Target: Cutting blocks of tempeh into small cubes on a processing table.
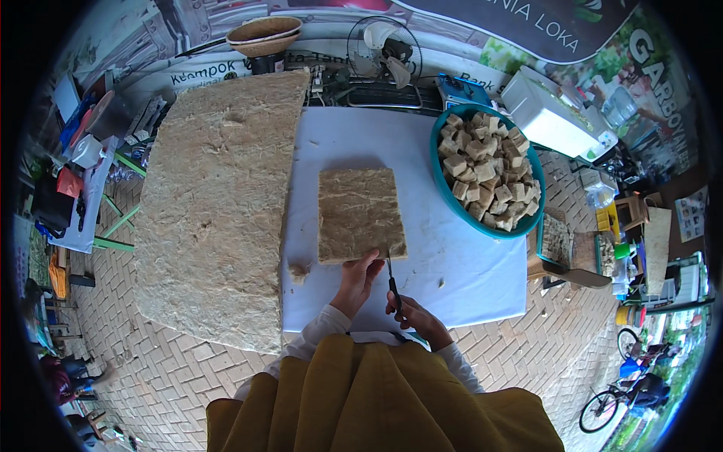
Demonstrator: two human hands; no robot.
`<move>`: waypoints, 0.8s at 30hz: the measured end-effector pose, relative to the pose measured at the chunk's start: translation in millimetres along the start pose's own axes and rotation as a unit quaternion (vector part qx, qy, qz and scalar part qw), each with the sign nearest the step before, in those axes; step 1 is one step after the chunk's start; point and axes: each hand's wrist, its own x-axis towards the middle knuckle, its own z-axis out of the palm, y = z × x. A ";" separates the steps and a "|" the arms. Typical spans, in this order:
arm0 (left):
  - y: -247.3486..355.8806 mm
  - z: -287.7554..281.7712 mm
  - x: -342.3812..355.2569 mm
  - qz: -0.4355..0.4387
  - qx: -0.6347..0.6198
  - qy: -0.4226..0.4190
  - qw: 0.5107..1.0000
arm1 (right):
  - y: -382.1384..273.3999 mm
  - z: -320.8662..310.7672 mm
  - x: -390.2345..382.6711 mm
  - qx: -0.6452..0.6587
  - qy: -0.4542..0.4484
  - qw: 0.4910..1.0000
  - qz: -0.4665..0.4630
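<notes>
A square slab of tan, fibrous rockwool [360,211] lies flat on the white cloth-covered table [482,279]. My left hand [357,283] grips the slab's near edge, thumb and fingers close to the right corner. In my right hand [419,316] is a black-handled knife [393,290], its thin blade upright against that same edge, just right of my left fingertips. Whether the blade has entered the slab is hard to tell. Cut rockwool cubes [489,169] fill a round teal basin [444,197] at the table's far right.
A much larger rockwool sheet [215,218] covers the left side, right up to the white cloth. Small scraps [299,273] lie beside it. Behind the table stand a fan [385,51] and a woven basket [263,32]. A white box [553,113] is beyond the basin.
</notes>
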 end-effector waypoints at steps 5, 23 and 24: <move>-2.1 -6.8 0.3 0.013 0.015 -0.001 1.000 | -10.4 10.2 -1.1 0.022 0.024 0.999 -0.008; -2.4 -9.2 3.2 0.022 0.007 -0.010 1.000 | -5.3 21.7 11.8 -0.052 0.112 0.992 0.009; -1.8 -10.3 3.1 0.023 0.007 -0.010 1.000 | -7.5 20.5 11.3 -0.052 0.111 0.992 0.009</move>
